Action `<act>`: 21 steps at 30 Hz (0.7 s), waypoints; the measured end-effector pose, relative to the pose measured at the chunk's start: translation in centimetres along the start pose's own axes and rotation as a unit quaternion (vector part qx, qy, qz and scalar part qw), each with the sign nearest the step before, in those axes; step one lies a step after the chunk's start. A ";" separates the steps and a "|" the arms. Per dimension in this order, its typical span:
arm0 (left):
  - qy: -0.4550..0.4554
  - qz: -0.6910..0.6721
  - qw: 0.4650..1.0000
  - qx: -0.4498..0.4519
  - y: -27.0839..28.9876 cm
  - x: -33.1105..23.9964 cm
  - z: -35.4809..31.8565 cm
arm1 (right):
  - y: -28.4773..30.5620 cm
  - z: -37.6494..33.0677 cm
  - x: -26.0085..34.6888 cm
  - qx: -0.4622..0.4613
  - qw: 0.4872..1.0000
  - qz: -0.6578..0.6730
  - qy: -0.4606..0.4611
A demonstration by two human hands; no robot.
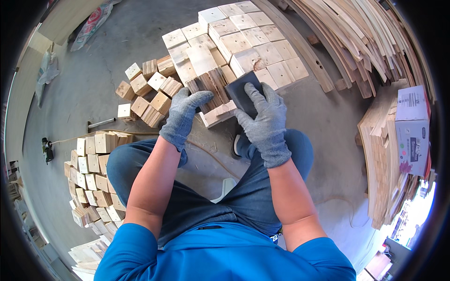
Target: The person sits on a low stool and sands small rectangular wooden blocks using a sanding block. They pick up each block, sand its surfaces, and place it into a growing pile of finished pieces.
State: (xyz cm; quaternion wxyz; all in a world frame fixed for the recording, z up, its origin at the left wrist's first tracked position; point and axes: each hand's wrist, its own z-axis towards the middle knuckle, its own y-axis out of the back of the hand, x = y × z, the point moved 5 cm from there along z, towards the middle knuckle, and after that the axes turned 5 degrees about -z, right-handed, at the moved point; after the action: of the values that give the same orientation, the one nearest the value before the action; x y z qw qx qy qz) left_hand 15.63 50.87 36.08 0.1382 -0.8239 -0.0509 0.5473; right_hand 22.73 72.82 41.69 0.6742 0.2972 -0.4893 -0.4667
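Observation:
Both my hands wear grey knit gloves. My left hand (183,110) grips the left side of a wooden block (216,86) with rough, striped side grain, its thumb stretched along the block's near part. The block rests on pale wood (219,114) in front of my knees. In my right hand (265,112) is a dark grey rectangular pad (240,93), tilted beside the block's right side. Fingers lie over the pad's far right edge and the thumb is at its near edge. Whether the pad touches the block, I cannot tell.
Pale blocks (253,35) stand in rows just ahead. Loose blocks (150,89) lie to the left, with another stack (93,173) by my left knee. Long boards (347,37) lie far right, near a carton (412,131) on timber. A hose (136,133) crosses the floor from a power tool (47,150).

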 end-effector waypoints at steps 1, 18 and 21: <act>-0.003 0.006 1.000 -0.003 0.0 -0.2 0.0 | 0.0 0.0 -0.1 -0.004 1.000 -0.001 -0.007; -0.051 0.241 0.969 0.031 -0.3 1.6 1.5 | 0.6 1.9 0.2 -0.069 0.998 0.006 0.002; -0.139 0.349 0.926 0.030 -1.5 0.6 0.4 | 0.7 2.3 -0.6 -0.064 0.998 0.017 -0.009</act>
State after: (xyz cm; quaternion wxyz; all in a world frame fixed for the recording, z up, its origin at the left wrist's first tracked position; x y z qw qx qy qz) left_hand 15.62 52.52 35.84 -0.0451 -0.7009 0.2380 0.6709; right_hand 20.74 73.77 42.83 0.6955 0.2407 -0.4690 -0.4883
